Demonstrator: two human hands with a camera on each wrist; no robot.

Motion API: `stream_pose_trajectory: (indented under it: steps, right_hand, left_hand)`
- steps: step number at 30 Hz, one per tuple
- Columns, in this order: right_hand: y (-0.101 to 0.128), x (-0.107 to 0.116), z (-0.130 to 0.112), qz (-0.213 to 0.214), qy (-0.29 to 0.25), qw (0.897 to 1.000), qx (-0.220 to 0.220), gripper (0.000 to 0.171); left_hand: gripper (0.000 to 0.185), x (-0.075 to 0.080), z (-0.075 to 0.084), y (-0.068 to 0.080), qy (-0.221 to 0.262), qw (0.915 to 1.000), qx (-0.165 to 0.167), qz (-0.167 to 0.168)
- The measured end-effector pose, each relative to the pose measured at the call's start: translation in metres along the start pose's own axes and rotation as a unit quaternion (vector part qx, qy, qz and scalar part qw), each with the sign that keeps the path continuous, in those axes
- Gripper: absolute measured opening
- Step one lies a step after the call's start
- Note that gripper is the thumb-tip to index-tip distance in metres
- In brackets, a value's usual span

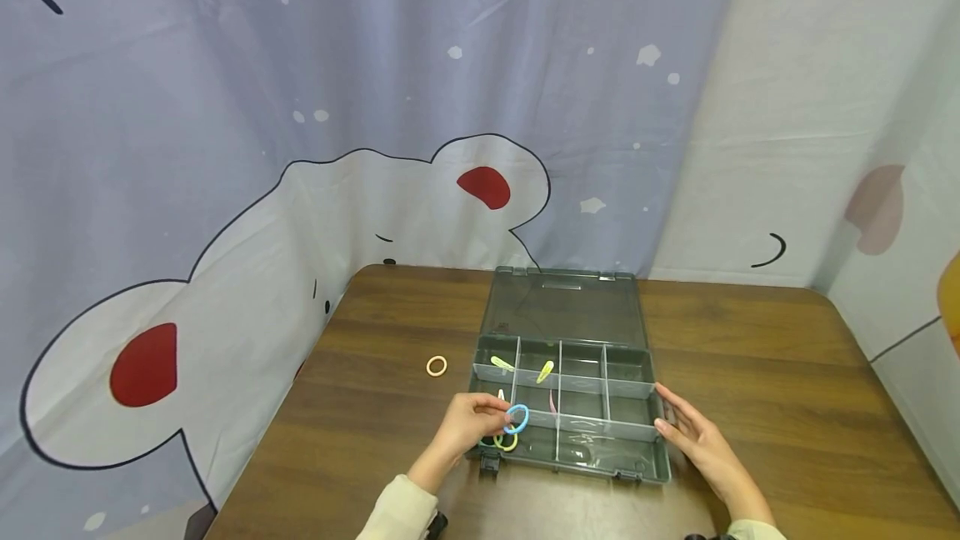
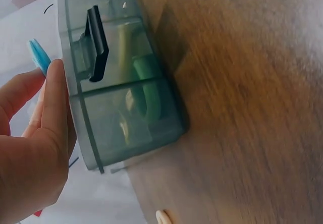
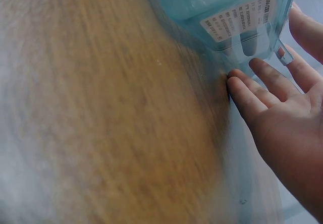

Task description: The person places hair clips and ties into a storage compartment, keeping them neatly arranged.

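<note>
A translucent grey-green organiser box [image 1: 643,384] lies open on the wooden table, its lid [image 1: 567,307] folded back. My left hand [image 1: 471,422] pinches a blue hair tie [image 1: 517,418] over the box's near-left compartment, where yellow and green ties [image 1: 506,442] lie. In the left wrist view the blue hair tie [image 2: 38,56] shows at my fingertips beside the box wall [image 2: 103,128]. My right hand [image 1: 693,433] rests with straight fingers against the box's right side; the right wrist view shows its fingers [image 3: 257,100] touching the box [image 3: 237,12]. Yellow clips [image 1: 545,372] and a pink clip [image 1: 552,401] sit in other compartments.
An orange hair tie [image 1: 437,367] lies loose on the table [image 1: 757,357] left of the box. Printed cloth [image 1: 225,190] hangs around the table's back and sides. Black latches [image 2: 98,42] are on the box's front edge.
</note>
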State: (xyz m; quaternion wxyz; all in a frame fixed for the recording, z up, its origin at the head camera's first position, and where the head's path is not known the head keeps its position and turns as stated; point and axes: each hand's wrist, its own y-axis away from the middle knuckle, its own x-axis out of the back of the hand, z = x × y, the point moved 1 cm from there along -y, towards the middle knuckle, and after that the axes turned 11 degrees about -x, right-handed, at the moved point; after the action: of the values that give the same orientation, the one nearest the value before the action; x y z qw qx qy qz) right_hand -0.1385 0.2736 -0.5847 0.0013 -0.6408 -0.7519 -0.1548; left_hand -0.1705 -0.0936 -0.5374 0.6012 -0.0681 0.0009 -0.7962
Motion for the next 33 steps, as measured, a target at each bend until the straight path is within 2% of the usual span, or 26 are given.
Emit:
stream_pose_trajectory:
  steps: [1, 7, 16, 26, 33]
  right_hand:
    - [0.000, 0.000, 0.000, 0.000, -0.001, 1.000, 0.001, 0.058]
    - [0.000, 0.000, -0.001, 0.002, -0.003, 1.000, 0.007, 0.058]
    - [0.001, 0.000, -0.001, 0.002, -0.001, 1.000, 0.007, 0.058]
    - [0.001, 0.000, 0.001, 0.002, -0.002, 1.000, 0.009, 0.057]
    - [0.001, -0.001, 0.001, 0.002, 0.002, 1.000, 0.008, 0.057]
  left_hand:
    - [0.017, -0.001, -0.005, -0.001, -0.004, 1.0000, -0.001, 0.000]
    - [0.013, -0.007, -0.010, -0.001, -0.052, 0.9984, -0.022, 0.008]
    - [0.011, -0.011, -0.013, 0.004, -0.136, 0.9885, -0.063, 0.018]
    - [0.011, -0.015, -0.020, 0.005, -0.168, 0.9824, -0.079, 0.019]
    - [0.010, -0.015, -0.018, 0.006, -0.184, 0.9786, -0.091, 0.014]
